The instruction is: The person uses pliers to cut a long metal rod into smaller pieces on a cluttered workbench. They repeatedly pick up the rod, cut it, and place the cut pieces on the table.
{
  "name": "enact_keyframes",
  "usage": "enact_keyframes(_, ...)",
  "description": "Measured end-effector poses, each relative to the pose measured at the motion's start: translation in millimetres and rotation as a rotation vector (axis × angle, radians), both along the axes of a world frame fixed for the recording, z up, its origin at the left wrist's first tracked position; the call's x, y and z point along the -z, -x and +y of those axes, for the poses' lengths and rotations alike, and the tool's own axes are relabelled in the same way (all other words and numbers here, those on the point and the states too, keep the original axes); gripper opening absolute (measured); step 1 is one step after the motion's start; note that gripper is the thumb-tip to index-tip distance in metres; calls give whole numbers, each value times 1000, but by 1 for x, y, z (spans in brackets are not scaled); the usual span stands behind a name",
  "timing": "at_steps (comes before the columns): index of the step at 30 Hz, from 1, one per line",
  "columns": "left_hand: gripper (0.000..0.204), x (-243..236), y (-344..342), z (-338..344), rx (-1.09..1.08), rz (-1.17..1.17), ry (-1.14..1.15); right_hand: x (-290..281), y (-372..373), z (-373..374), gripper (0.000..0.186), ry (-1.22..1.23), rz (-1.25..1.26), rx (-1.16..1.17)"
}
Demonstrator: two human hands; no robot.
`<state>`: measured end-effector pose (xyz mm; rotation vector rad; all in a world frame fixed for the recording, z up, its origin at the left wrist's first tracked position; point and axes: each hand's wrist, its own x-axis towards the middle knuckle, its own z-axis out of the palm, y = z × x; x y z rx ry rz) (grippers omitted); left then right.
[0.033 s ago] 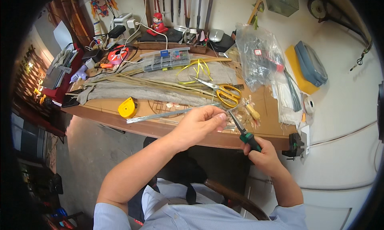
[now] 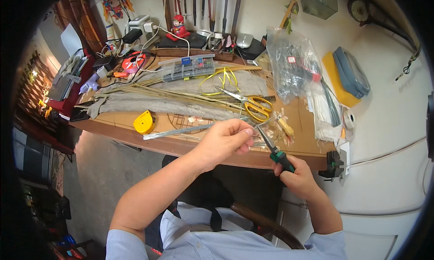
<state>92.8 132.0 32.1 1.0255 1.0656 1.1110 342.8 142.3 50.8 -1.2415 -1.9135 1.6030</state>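
Note:
My right hand (image 2: pixel 298 177) is wrapped round the green and black handles of long-nose pliers (image 2: pixel 275 148), whose narrow jaws point up and to the left. My left hand (image 2: pixel 231 137) is closed in a pinch just left of the jaw tips. Whatever lies between its thumb and fingers is too thin or hidden to make out. A bundle of thin metal wires (image 2: pixel 181 130) lies on the table, its right end passing behind my left hand. Beyond the hands rest yellow-handled scissors (image 2: pixel 257 108), and to their right a small tool with a wooden handle (image 2: pixel 285 126).
A yellow tape measure (image 2: pixel 144 122) sits near the table's front edge. Long thin strips (image 2: pixel 176 94) lie across a grey cloth (image 2: pixel 131 104). Behind them are a clear compartment box (image 2: pixel 189 68) and yellow ribbon (image 2: pixel 231 81). A clear plastic bag (image 2: pixel 289 56) stands at the right.
The pliers and my right hand have shifted very slightly to the left. My left hand keeps its pinch in nearly the same place.

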Motion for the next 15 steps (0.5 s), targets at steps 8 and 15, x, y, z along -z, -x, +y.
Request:
enact_keyframes(8,17,-6,11,-17,-67,-79,79,6,-33,18,26,-301,-245,148)
enact_keyframes(15,18,-15,11,-42,-45,-93,60,58,-83,57,25,-894,-792,310)
